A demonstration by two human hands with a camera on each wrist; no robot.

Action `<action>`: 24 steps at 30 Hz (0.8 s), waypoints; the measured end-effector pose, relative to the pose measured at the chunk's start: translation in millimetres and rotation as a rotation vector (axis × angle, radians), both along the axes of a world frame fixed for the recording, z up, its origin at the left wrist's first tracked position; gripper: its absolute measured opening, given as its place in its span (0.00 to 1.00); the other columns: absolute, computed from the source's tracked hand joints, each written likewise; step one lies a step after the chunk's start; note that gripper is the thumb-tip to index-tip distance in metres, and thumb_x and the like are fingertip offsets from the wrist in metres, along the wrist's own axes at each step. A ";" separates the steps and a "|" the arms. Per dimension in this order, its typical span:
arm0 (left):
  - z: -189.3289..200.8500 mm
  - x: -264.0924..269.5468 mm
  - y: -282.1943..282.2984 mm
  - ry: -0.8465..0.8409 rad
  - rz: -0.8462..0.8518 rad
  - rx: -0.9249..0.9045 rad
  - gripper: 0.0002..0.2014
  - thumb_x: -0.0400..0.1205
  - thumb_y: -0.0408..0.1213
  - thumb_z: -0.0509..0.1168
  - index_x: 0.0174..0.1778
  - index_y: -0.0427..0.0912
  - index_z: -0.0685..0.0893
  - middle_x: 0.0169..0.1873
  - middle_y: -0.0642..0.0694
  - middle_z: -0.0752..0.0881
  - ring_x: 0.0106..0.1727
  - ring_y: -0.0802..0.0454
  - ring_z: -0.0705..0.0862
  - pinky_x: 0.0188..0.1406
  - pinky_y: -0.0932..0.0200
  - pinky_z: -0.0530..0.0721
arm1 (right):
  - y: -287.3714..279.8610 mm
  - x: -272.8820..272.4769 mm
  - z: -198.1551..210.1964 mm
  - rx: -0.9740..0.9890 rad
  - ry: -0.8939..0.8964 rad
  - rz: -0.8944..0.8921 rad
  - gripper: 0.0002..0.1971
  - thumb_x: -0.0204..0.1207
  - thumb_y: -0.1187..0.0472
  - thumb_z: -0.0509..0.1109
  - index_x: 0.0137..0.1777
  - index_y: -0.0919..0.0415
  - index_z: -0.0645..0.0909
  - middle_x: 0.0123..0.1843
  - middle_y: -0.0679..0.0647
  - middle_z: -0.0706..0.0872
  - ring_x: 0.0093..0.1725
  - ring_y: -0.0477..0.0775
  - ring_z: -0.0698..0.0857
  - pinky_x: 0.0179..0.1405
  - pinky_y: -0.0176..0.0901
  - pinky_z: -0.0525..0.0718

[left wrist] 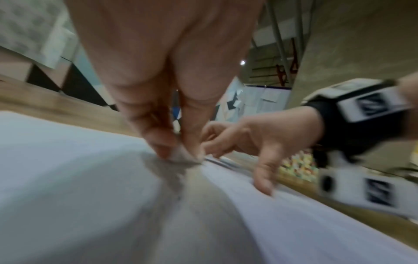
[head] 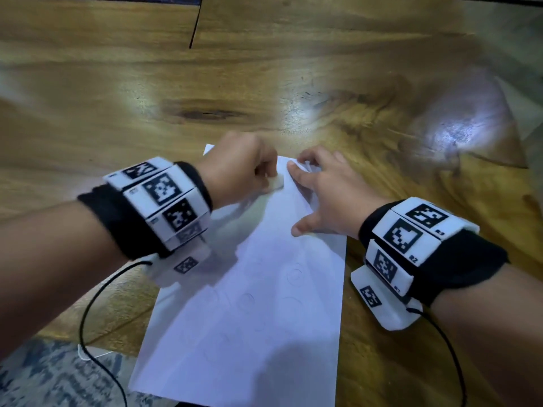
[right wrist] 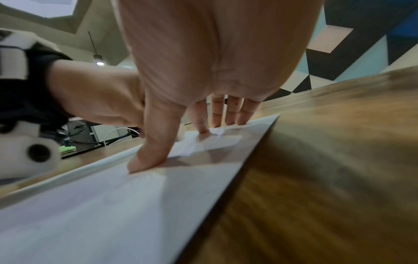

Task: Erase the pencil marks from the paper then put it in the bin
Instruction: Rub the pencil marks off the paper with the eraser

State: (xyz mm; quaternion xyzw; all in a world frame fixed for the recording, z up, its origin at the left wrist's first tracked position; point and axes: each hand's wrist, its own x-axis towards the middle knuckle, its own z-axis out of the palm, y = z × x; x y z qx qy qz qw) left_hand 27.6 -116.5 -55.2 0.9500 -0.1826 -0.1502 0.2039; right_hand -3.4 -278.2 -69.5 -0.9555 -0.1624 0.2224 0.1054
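Note:
A white sheet of paper (head: 252,318) with faint pencil circles lies on the wooden table (head: 117,98). My left hand (head: 244,168) pinches a small white eraser (head: 276,183) against the far end of the sheet; the same eraser (left wrist: 181,157) shows at my fingertips in the left wrist view. My right hand (head: 320,192) lies spread on the sheet's far right part, its straight fingers (right wrist: 149,157) pressing the paper (right wrist: 101,205) flat. The far right corner of the sheet is folded up by those fingers. No bin is in view.
The table's near edge runs at the lower left, with patterned floor (head: 44,377) beyond it. Black cables (head: 88,312) trail from both wristbands. A dark seam (head: 195,24) cuts the tabletop at the far left.

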 end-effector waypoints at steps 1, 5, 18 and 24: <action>-1.3 -5.0 4.0 0.071 -0.062 0.008 0.03 0.70 0.35 0.72 0.35 0.40 0.86 0.28 0.48 0.81 0.32 0.49 0.76 0.25 0.69 0.67 | 0.0 0.3 -0.3 -0.002 -0.001 0.001 0.53 0.59 0.40 0.79 0.82 0.51 0.57 0.77 0.48 0.57 0.74 0.52 0.57 0.76 0.53 0.65; 0.2 4.7 2.4 0.096 -0.090 0.000 0.04 0.70 0.33 0.72 0.39 0.40 0.88 0.32 0.46 0.84 0.31 0.51 0.76 0.27 0.67 0.68 | -0.1 0.3 -2.0 0.002 0.002 -0.007 0.53 0.58 0.39 0.80 0.81 0.51 0.58 0.76 0.47 0.57 0.73 0.52 0.57 0.75 0.56 0.65; 3.7 9.5 -5.5 -0.120 -0.029 0.030 0.04 0.73 0.32 0.69 0.40 0.36 0.86 0.31 0.46 0.80 0.37 0.45 0.77 0.26 0.63 0.65 | -0.9 -0.6 -1.5 0.006 0.002 0.003 0.53 0.60 0.39 0.79 0.82 0.51 0.56 0.76 0.47 0.56 0.73 0.51 0.57 0.76 0.53 0.64; -0.1 -17.9 11.7 0.217 -0.263 0.085 0.07 0.70 0.42 0.72 0.34 0.43 0.85 0.32 0.46 0.85 0.35 0.48 0.80 0.33 0.65 0.73 | -0.3 -0.9 -1.4 -0.006 0.000 0.013 0.53 0.61 0.40 0.78 0.82 0.52 0.54 0.78 0.48 0.55 0.75 0.52 0.55 0.77 0.54 0.63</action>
